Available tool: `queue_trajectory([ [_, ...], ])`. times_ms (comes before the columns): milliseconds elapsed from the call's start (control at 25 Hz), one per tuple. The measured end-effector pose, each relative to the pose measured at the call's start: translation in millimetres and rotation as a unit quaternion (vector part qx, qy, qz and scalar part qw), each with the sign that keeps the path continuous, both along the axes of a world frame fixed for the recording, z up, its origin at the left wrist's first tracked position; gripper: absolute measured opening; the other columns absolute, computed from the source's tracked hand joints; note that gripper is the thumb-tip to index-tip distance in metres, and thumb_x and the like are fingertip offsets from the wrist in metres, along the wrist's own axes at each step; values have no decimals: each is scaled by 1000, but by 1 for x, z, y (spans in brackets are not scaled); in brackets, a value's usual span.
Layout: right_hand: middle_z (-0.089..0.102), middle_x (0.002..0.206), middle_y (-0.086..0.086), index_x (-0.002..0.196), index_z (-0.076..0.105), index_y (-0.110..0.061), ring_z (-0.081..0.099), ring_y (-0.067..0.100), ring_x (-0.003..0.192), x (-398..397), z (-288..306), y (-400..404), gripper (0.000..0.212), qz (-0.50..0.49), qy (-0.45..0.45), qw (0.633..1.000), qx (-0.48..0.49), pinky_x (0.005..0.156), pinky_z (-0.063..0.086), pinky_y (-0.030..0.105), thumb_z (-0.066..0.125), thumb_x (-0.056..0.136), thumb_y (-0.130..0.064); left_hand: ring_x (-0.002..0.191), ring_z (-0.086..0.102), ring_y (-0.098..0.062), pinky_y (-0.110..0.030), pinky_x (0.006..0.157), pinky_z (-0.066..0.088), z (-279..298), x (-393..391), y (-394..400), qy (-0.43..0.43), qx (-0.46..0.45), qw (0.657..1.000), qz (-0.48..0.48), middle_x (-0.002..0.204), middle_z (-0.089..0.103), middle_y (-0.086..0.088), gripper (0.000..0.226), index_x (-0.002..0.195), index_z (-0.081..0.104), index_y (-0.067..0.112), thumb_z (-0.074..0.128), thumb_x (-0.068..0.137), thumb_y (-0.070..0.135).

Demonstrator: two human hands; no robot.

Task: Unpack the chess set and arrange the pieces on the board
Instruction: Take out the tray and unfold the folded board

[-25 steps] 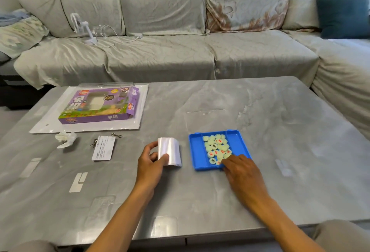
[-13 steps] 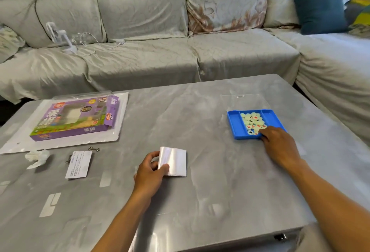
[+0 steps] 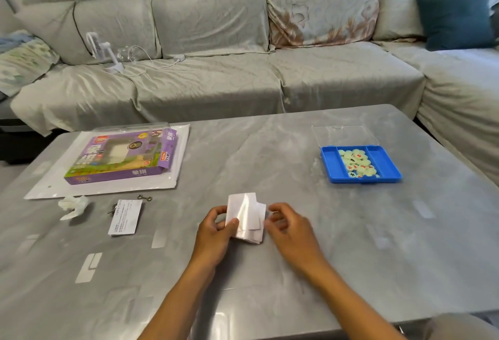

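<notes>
two hands worked at one folded white sheet (image 3: 245,216), glossy and partly unfolded, near the front middle of the grey marble-look table (image 3: 270,150). the left hand (image 3: 216,234) grasped its left edge, thumb on top and fingers curled behind. the right hand (image 3: 286,227) sat just beside the sheet's right edge with fingers curled; whether it actually gripped the sheet could not be told. one blue plastic tray (image 3: 383,161) lay well apart to the right, holding a heap of pale round chess pieces (image 3: 356,163) with red or black characters, too piled to count surely, in its middle compartment. one clear lid (image 3: 343,134) lay flat just behind it. on the left, one purple game box (image 3: 121,158) rested on one white plastic bag (image 3: 178,169). nearer the front lay one crumpled tissue (image 3: 73,206), one printed leaflet (image 3: 125,216) and two small metal hooks (image 3: 144,198). behind the table ran one grey covered sofa (image 3: 216,80) carrying one small white fan (image 3: 101,47) and one dark teal cushion (image 3: 456,16).
</notes>
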State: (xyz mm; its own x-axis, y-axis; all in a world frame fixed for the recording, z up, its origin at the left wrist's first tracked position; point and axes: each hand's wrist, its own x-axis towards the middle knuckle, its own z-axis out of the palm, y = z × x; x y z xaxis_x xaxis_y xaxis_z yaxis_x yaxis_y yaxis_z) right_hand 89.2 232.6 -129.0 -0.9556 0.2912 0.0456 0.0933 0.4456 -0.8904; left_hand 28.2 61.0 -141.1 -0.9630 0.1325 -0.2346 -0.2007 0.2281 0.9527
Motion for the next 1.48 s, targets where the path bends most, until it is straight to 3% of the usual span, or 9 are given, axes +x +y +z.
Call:
queue_trajectory([
  [120, 74, 88, 0, 95, 68, -15, 67, 11, 81, -9, 4, -50, 8, 37, -61, 961, -266, 70, 50, 20, 60, 91, -14, 83, 70, -20, -24, 69, 50, 4, 8, -18, 14, 73, 997, -7, 95, 74, -8, 20, 114, 61, 18, 58, 95, 16],
  [280, 72, 102, 10, 113, 60, -14, 68, 23, 83, -14, 9, -53, 27, 10, -72, 905, -420, 65, 50, 26, 63, 87, -7, 89, 69, -23, -29, 75, 52, 5, 21, -26, 28, 102, 994, -11, 101, 73, -7, 23, 119, 61, 17, 55, 97, 18],
  [560, 75, 88, 8, 99, 70, -9, 71, 24, 82, -8, 15, -61, 16, -55, -17, 933, -354, 67, 55, 29, 67, 84, -3, 98, 68, -11, -24, 80, 54, 8, 25, -27, 20, 93, 995, -28, 115, 69, 1, 32, 124, 53, 27, 61, 92, 26],
  [800, 62, 68, 15, 79, 65, 2, 55, 15, 58, -18, 39, -43, 32, -10, -9, 990, -143, 53, 43, 28, 72, 83, -30, 133, 27, 14, -20, 103, 36, 10, 19, -41, 133, 1, 983, -128, 148, 25, 31, 109, 145, 17, 51, 87, 62, 40],
  [960, 72, 74, 0, 85, 71, -12, 69, 15, 66, -18, 61, -42, 21, 80, -60, 982, -162, 54, 54, 25, 78, 77, -30, 128, 37, 11, -4, 96, 35, 34, 16, -40, 210, -14, 968, -134, 143, 34, 32, 109, 146, 20, 44, 87, 59, 47],
  [1080, 70, 68, 3, 78, 69, -8, 68, 18, 62, -17, 66, -46, 21, 9, -33, 986, -161, 50, 56, 32, 75, 80, -28, 101, 56, -6, -16, 80, 49, 40, 11, -40, 284, -48, 957, -42, 106, 56, 23, 59, 115, 55, 38, 83, 63, 39],
  [1200, 69, 74, 16, 82, 67, 0, 67, 23, 63, -18, 66, -46, 30, -102, 1, 968, -228, 50, 56, 38, 68, 87, -30, 83, 57, -8, -16, 68, 44, 35, 15, -46, 360, -97, 927, 31, 85, 58, 17, 19, 78, 57, 32, 74, 71, 27],
  [1360, 70, 80, 10, 90, 68, -9, 67, 19, 69, -18, 74, -41, 14, -30, -43, 949, -312, 53, 55, 30, 67, 88, -23, 104, 53, -1, -12, 83, 47, 31, 27, -49, 320, -159, 931, -68, 115, 53, 24, 48, 112, 51, 40, 71, 70, 52],
  [1480, 69, 81, 11, 86, 67, -8, 66, 18, 71, -15, 80, -32, 15, 108, -106, 943, -297, 62, 53, 28, 74, 80, -19, 129, 36, 3, -12, 106, 29, 40, 25, -49, 334, -176, 916, -133, 140, 38, 24, 77, 136, 39, 36, 70, 70, 61],
])
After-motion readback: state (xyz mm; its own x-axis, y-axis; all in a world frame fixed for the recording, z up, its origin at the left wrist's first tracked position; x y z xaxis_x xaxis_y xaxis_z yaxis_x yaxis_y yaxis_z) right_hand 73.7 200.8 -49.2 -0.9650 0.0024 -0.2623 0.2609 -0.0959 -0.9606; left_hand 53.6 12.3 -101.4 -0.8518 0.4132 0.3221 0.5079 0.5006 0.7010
